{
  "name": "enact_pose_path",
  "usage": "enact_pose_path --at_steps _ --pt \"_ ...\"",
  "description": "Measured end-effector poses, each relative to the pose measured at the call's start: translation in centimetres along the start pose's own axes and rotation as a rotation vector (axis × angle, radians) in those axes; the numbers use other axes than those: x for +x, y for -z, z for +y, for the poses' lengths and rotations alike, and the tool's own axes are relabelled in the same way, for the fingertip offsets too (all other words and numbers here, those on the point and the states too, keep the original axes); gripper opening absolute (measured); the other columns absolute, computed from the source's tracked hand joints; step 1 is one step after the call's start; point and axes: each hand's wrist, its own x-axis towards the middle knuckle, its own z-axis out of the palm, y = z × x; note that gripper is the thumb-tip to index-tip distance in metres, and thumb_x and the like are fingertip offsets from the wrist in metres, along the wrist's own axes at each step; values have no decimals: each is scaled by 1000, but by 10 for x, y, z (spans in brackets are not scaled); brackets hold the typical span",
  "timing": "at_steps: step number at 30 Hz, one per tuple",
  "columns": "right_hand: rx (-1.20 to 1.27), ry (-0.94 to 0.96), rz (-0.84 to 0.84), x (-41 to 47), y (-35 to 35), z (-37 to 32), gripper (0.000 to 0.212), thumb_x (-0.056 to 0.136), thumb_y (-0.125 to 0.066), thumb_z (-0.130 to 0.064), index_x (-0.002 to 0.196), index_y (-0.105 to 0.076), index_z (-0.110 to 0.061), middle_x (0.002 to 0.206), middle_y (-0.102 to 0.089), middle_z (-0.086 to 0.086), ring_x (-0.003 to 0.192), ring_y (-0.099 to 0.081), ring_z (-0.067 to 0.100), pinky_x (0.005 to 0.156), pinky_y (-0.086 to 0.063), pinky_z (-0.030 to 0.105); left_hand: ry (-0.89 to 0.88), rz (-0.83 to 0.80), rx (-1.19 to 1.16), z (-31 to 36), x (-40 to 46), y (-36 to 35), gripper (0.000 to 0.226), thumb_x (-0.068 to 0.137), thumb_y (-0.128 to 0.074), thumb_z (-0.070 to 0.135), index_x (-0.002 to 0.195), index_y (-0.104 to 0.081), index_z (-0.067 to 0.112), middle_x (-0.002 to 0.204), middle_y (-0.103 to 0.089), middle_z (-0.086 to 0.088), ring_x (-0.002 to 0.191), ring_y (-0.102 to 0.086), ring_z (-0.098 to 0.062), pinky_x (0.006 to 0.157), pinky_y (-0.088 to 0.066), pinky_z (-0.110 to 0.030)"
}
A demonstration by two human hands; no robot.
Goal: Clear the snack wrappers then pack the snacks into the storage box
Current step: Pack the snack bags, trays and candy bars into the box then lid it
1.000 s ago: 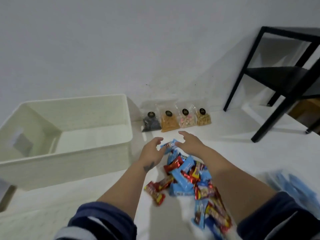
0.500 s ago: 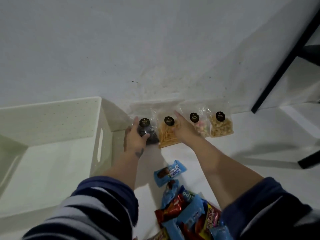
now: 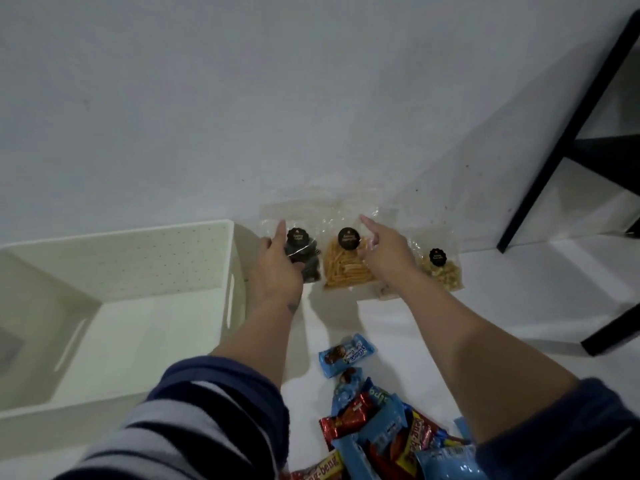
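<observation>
Clear snack bags with black round labels lean against the wall. My left hand (image 3: 277, 268) lies on the left side of the dark snack bag (image 3: 306, 261), fingers stretched toward its top. Beside it stands the orange sticks bag (image 3: 346, 271). My right hand (image 3: 384, 254) reaches over a third bag, which it almost fully hides, index finger extended. A pale nut bag (image 3: 443, 275) stands furthest right. The cream storage box (image 3: 121, 233) is at the left with nothing in it. A pile of blue and red snack wrappers (image 3: 374, 427) lies near me, and one blue wrapper (image 3: 346, 355) lies apart from it.
The white wall rises right behind the bags. A black shelf frame (image 3: 540, 174) stands at the right with a foot (image 3: 620, 334) on the white floor. My striped sleeves fill the bottom corners.
The view has moved from the wrapper pile toward the wall. Both hands left the wrappers and reached forward onto the bags, sliding further up them in the last half second.
</observation>
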Motion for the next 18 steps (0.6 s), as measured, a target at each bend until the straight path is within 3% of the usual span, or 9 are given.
enact_pose_path --at_steps 3,7,9,12,18 --pt "-45 33 65 -12 38 -31 66 88 -59 -7 142 -38 -40 96 -47 -8 88 -51 12 79 -42 26 -74 21 23 27 -5 30 77 87 -61 9 150 -23 33 125 -45 -1 93 -51 -17 75 -39 -28" --pt "-143 70 120 -31 67 -73 65 89 -57 -11 142 -35 -43 117 -56 -1 108 -55 17 86 -45 31 -112 66 -29 50 -9 77 81 83 -69 15 149 -26 34 122 -50 2 98 -55 -18 77 -38 -27" --pt "-156 99 128 -40 67 -94 67 89 -56 -11 144 -34 -41 108 -53 -3 103 -54 15 89 -48 34 -132 69 -115 50 -9 103 84 79 -74 16 148 -28 34 120 -52 3 102 -57 -18 85 -43 -29" --pt "-166 131 117 -53 52 -128 67 88 -58 -13 145 -33 -38 104 -51 -4 110 -58 21 93 -50 38 -134 73 -215 36 -7 146 87 76 -77 14 146 -30 36 116 -53 5 101 -61 -23 96 -49 -41" --pt "-177 185 51 -80 -22 -185 68 86 -59 -15 146 -33 -34 106 -61 -3 111 -59 23 92 -51 37 -26 35 -233 -43 -6 232 92 67 -84 11 142 -37 40 117 -60 -3 107 -62 -30 95 -51 -47"
